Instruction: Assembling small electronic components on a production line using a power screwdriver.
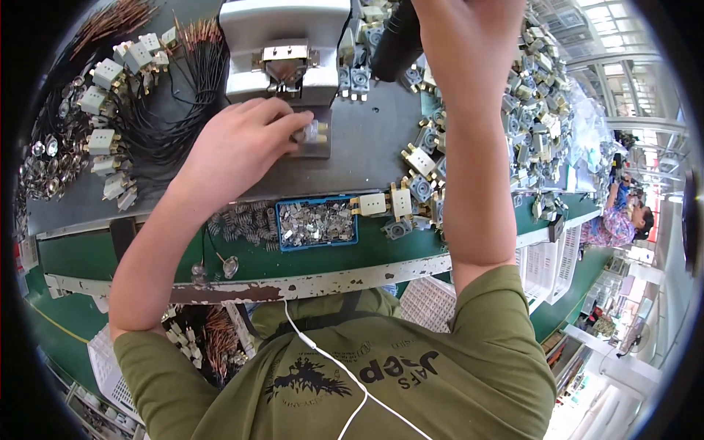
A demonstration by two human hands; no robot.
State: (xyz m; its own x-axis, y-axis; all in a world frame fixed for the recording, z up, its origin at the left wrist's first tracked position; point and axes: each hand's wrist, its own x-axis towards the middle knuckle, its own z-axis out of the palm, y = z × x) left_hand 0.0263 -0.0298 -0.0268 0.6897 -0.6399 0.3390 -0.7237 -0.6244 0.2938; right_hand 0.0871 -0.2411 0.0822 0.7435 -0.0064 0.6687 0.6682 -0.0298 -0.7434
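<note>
My left hand [246, 139] reaches over the metal plate in front of the grey machine [286, 18]. Its thumb and fingers close on a small pale block with brass tabs [314, 133], partly covered by the fingertips and slightly blurred. Just above the fingers sits the machine's metal fixture [286, 53]. The right arm stretches far forward, and only the base of my right hand [488, 11] shows at the top edge; its fingers lie out of the picture. Beside that wrist hangs a black cylindrical tool [397, 42].
A blue tray [317, 246] of small metal parts and a heap of springs [246, 224] lie near the bench front. Black wires [158, 132] with white blocks fill the left. Many square sockets [539, 110] pile up at right. A person [620, 220] sits farther off.
</note>
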